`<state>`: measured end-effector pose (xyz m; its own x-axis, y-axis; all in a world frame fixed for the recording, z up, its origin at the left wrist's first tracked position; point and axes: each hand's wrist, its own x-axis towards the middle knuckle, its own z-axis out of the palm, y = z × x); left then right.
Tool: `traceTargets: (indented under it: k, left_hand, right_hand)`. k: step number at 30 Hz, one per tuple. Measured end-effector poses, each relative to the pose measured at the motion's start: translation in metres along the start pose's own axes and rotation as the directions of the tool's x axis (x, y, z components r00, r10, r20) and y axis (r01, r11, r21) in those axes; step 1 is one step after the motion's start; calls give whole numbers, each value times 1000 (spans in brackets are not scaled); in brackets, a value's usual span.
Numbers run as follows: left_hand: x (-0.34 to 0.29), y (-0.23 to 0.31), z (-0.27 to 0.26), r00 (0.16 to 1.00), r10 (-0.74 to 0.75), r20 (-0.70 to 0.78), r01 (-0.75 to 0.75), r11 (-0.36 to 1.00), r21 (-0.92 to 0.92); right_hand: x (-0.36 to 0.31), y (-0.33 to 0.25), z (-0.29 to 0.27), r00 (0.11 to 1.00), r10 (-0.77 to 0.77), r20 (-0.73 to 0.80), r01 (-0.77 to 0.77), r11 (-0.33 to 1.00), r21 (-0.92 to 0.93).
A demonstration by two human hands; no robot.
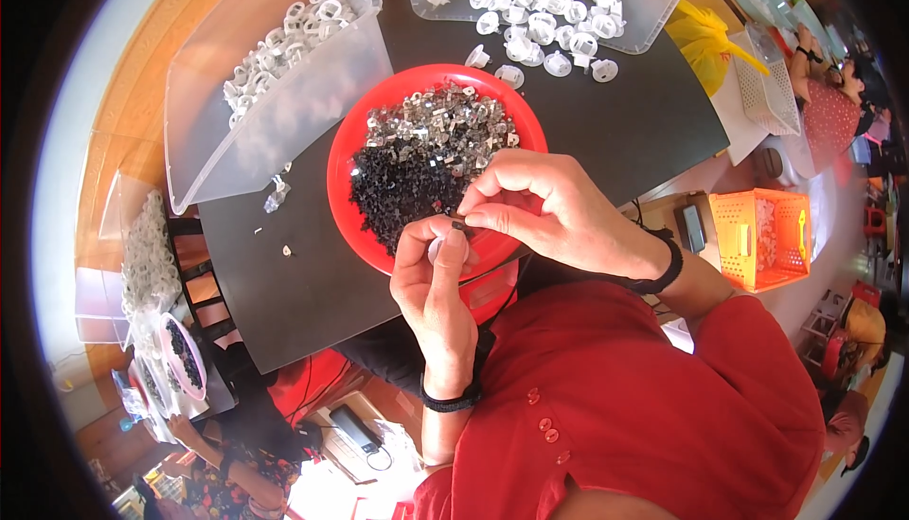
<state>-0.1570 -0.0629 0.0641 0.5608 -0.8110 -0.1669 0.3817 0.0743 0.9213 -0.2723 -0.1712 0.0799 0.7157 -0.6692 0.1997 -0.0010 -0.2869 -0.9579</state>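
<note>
My left hand (434,278) is closed around a small round white plastic piece (436,250), just over the near rim of a red bowl (343,200). Thumb and forefinger of my right hand (530,203) pinch together beside it, at a small black part (460,226) by the left fingertips. Inside the bowl, a heap of small black pieces (402,188) lies at the left, and small silvery metal pieces (445,127) fill the far side. Both hands hide the bowl's near right part.
On the dark table (303,288), a clear bin (275,155) of white rings stands left. Another clear bin (653,13) at the far side holds white round pieces, some spilled out. An orange crate (743,236) is at right. Other people sit at lower left and far right.
</note>
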Motion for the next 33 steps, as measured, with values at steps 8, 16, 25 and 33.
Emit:
traceTargets:
  k: [8,16,25,33]
  left_hand:
    - [1,1,-5,997,-58,42,59,998,-33]
    - [2,2,-9,996,-76,52,82,987,-138]
    - [3,-1,-9,975,-101,200,170,916,-363]
    - [1,-10,-15,990,-70,122,107,936,-336]
  right_hand:
    - [8,-4,-7,942,-297,158,335,871,-360]
    - [11,-11,-6,903,-310,296,428,693,-580]
    - [-3,-4,8,969,-237,68,245,899,-363]
    - [-3,-5,14,969,-242,46,245,926,-288]
